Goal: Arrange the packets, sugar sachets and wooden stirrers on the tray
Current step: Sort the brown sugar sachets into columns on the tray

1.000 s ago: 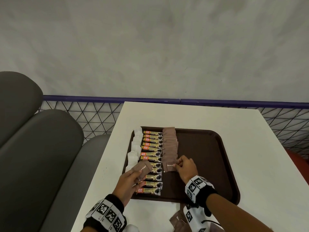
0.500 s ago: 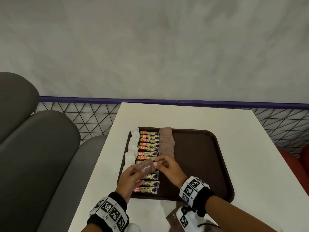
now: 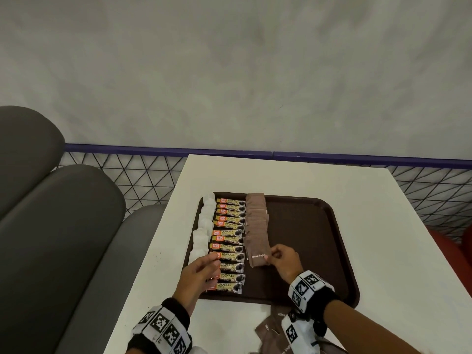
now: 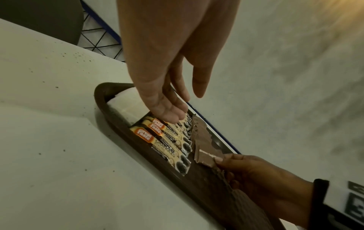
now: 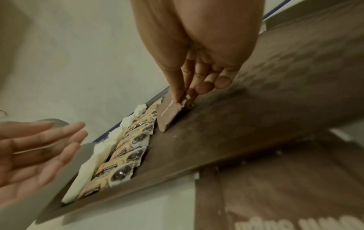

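Note:
A dark brown tray [image 3: 301, 226] holds three columns: white sachets [image 3: 204, 226] at the left, orange-and-black granules packets [image 3: 229, 241] in the middle, brown sugar sachets [image 3: 256, 218] to their right. My right hand [image 3: 270, 256] pinches one brown sugar sachet [image 3: 259, 256] by its right edge, low over the tray at the near end of the brown column. The right wrist view shows thumb and finger closed on that sachet [image 5: 169, 113]. My left hand [image 3: 210, 263] hovers open and empty over the granules packets [image 4: 169, 140]. No wooden stirrers are in view.
The tray sits on a white table [image 3: 383, 226]. Loose brown sachets [image 3: 268, 333] lie on the table at its near edge, under my right wrist. The tray's right half is bare. A grey padded seat [image 3: 63, 226] and a mesh railing [image 3: 132, 180] are to the left.
The brown sachet passed from my left hand to my right, which carried it right to the near end of the brown column. My left hand opened and now holds nothing.

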Motion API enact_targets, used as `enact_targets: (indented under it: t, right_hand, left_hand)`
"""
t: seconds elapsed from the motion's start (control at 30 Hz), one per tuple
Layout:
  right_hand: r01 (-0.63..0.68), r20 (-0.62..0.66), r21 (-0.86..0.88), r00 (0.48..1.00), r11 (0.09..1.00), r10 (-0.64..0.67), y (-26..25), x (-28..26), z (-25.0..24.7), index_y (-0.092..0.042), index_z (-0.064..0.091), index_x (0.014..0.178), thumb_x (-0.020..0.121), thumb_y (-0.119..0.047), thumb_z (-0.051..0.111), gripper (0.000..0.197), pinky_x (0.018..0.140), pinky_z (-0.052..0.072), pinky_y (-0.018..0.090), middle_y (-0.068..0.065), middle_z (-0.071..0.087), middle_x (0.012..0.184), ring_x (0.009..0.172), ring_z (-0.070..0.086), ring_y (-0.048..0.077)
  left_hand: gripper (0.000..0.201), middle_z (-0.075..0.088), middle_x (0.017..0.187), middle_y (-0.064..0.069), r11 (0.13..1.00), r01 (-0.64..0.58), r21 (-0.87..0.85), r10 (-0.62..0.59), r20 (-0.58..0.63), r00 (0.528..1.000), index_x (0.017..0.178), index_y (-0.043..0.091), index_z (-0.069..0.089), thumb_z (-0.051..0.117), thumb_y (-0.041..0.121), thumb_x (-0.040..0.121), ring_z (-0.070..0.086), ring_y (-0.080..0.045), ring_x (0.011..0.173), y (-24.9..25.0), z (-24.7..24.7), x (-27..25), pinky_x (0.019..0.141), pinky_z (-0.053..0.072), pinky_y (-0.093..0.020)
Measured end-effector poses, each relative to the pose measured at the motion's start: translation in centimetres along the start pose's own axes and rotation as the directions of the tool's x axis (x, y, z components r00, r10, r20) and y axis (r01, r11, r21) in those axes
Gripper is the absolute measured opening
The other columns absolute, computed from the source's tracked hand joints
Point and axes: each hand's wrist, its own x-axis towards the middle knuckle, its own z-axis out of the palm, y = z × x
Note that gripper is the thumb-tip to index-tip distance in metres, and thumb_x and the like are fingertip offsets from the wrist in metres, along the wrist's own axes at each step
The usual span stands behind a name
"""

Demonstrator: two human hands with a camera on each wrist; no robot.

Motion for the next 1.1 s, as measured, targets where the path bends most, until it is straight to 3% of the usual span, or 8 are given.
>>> enact_targets:
  t: [0.1, 0.3, 0.5, 0.7, 0.83, 0.93, 1.03, 1.1]
  right_hand:
    - [-0.029, -0.044, -0.040, 0.999, 0.999, 0.027, -0.2, 0.0, 0.3, -0.025, 0.048, 0.068, 0.081, -0.015, 0.068, 0.026, 0.055, 0.037, 0.012, -0.008, 0.053, 0.065, 0.069, 0.054, 0.012]
    - [-0.093, -0.114, -0.061, 0.990, 0.994, 0.086, -0.7, 0.3, 1.2, -0.027, 0.044, 0.066, 0.078, -0.018, 0.071, 0.031, 0.076, 0.050, 0.031, -0.006, 0.054, 0.062, 0.074, 0.059, 0.018]
    - [-0.094, -0.136, -0.027, 0.987, 0.995, 0.089, -0.7, -0.5, 0.7, -0.029, 0.042, 0.072, 0.076, -0.026, 0.072, 0.030, 0.081, 0.049, 0.036, 0.004, 0.062, 0.082, 0.088, 0.058, 0.024]
    - [0.061, -0.207, 0.029, 0.977, 0.998, -0.053, 0.7, -4.8, -3.2, -0.013, 0.051, 0.083, 0.082, -0.009, 0.066, 0.015, 0.061, 0.035, 0.014, 0.004, 0.057, 0.078, 0.077, 0.054, 0.018]
    - [0.011, -0.085, -0.113, 0.996, 0.993, -0.021, 3.4, -8.4, -6.0, -0.017, 0.053, 0.074, 0.085, -0.009, 0.060, 0.015, 0.071, 0.036, 0.019, 0.002, 0.059, 0.083, 0.079, 0.054, 0.016]
    - [-0.018, 0.021, -0.284, 0.999, 0.959, 0.025, 5.2, -11.0, -7.0, -0.010, 0.064, 0.087, 0.088, -0.015, 0.055, 0.010, 0.075, 0.041, 0.024, 0.008, 0.066, 0.093, 0.089, 0.061, 0.021]
    - [0.163, 0.145, -0.385, 0.983, 0.908, -0.115, 5.9, -12.9, -6.2, -0.006, 0.064, 0.108, 0.093, -0.018, 0.049, 0.025, 0.087, 0.037, 0.024, 0.012, 0.062, 0.113, 0.107, 0.056, 0.026]
    - [0.292, 0.252, -0.450, 0.948, 0.844, -0.194, 5.9, -14.0, -5.0, -0.010, 0.057, 0.122, 0.094, -0.036, 0.034, 0.045, 0.099, 0.032, 0.026, 0.008, 0.054, 0.126, 0.116, 0.048, 0.025]
  left_hand:
    - [0.028, 0.066, 0.112, -0.011, 1.000, 0.004, 0.002, -0.004, 0.002, 1.000, 0.115, 0.012, 0.062, 0.063, 0.015, 0.088, 0.062, -0.024, 0.105, -0.1, 0.2, -0.1, 0.086, 0.051, -0.033]
    - [0.024, 0.067, 0.105, -0.011, 0.998, 0.013, 0.069, -0.016, 0.048, 0.999, 0.109, 0.011, 0.063, 0.064, 0.011, 0.086, 0.065, -0.021, 0.093, -0.6, 0.3, -0.8, 0.075, 0.053, -0.026]
    - [0.021, 0.067, 0.105, -0.010, 0.978, 0.066, 0.198, -0.096, 0.146, 0.985, 0.107, 0.013, 0.063, 0.062, 0.008, 0.087, 0.065, -0.018, 0.089, -1.6, 0.3, -2.1, 0.075, 0.053, -0.027]
    - [0.038, 0.064, 0.094, -0.002, 0.927, 0.127, 0.352, -0.218, 0.232, 0.948, 0.105, 0.016, 0.063, 0.063, 0.018, 0.067, 0.061, -0.010, 0.076, -3.5, 0.2, -4.6, 0.065, 0.052, -0.023]
    - [0.033, 0.061, 0.089, -0.001, 0.891, 0.127, 0.435, -0.257, 0.254, 0.933, 0.114, 0.015, 0.059, 0.060, 0.004, 0.082, 0.058, -0.009, 0.073, -5.0, 0.7, -5.4, 0.060, 0.050, -0.020]
    - [0.035, 0.059, 0.093, -0.001, 0.861, 0.111, 0.496, -0.273, 0.266, 0.925, 0.120, 0.018, 0.056, 0.058, 0.003, 0.087, 0.058, -0.012, 0.078, -5.8, 1.6, -6.0, 0.063, 0.051, -0.023]
    - [0.040, 0.054, 0.109, -0.003, 0.831, 0.073, 0.551, -0.263, 0.273, 0.925, 0.123, 0.022, 0.053, 0.063, 0.010, 0.086, 0.058, -0.015, 0.086, -6.2, 2.8, -6.7, 0.068, 0.052, -0.025]
    - [0.046, 0.050, 0.116, -0.003, 0.813, 0.049, 0.580, -0.255, 0.280, 0.925, 0.127, 0.023, 0.050, 0.065, 0.012, 0.085, 0.058, -0.017, 0.090, -6.4, 3.5, -7.0, 0.068, 0.052, -0.025]
